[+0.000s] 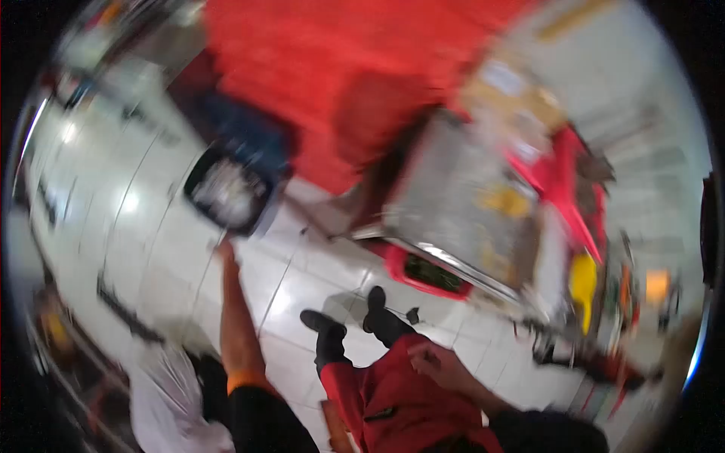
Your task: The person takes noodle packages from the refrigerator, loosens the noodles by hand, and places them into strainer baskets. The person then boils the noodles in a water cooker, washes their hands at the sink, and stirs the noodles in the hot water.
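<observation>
My left arm stretches forward over the floor, and my left hand (226, 251) is at the near rim of a dark bin (260, 220) with white, crumpled-looking contents. Blur hides its fingers, so I cannot tell whether it grips the rim. My right hand (436, 364) is just above the lap of my red trousers (408, 389). Its fingers are loosely bent and apart, with nothing visible in them.
A metal-topped table (453, 204) stands ahead to the right, with a pink crate (423, 283) below it. Red sheeting (302, 68) spreads at the back. Yellow scoop-like object (582, 283) is at the right. Someone in a white garment (170, 400) is close on the left. White tiles (287, 302) cover the floor.
</observation>
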`<action>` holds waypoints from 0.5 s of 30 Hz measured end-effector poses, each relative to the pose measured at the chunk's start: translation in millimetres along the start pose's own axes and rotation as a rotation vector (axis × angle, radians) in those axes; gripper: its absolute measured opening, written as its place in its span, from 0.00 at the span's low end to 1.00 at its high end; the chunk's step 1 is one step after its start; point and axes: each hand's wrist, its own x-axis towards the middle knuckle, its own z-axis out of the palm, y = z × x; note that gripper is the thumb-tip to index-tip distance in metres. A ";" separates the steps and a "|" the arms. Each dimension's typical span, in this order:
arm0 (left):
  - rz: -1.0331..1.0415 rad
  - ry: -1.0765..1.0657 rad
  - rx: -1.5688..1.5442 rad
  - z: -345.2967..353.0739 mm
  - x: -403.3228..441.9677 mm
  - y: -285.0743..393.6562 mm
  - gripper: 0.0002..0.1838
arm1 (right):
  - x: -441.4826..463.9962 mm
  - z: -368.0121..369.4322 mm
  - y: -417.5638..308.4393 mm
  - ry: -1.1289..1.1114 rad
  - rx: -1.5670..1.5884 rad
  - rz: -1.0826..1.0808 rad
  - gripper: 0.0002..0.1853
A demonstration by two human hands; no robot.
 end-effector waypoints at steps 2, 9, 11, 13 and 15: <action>0.034 0.142 -0.265 -18.8 -120.9 37.0 0.20 | -17.8 -18.6 -50.8 0.273 -0.221 -0.110 0.10; 0.028 0.194 -0.220 -141.4 -168.7 -94.6 0.16 | 52.6 -194.4 -76.7 1.072 -0.579 -0.481 0.08; -0.087 0.238 -0.194 -159.6 -218.6 -113.7 0.22 | 96.6 -238.6 -66.2 1.134 -1.138 -0.611 0.11; -0.130 0.201 -0.294 -178.8 -247.7 -137.8 0.21 | 112.5 -258.3 -72.2 1.091 -1.240 -0.543 0.12; -0.133 0.230 -0.369 -186.9 -271.5 -164.4 0.19 | 129.4 -274.8 -75.2 1.040 -1.338 -0.469 0.14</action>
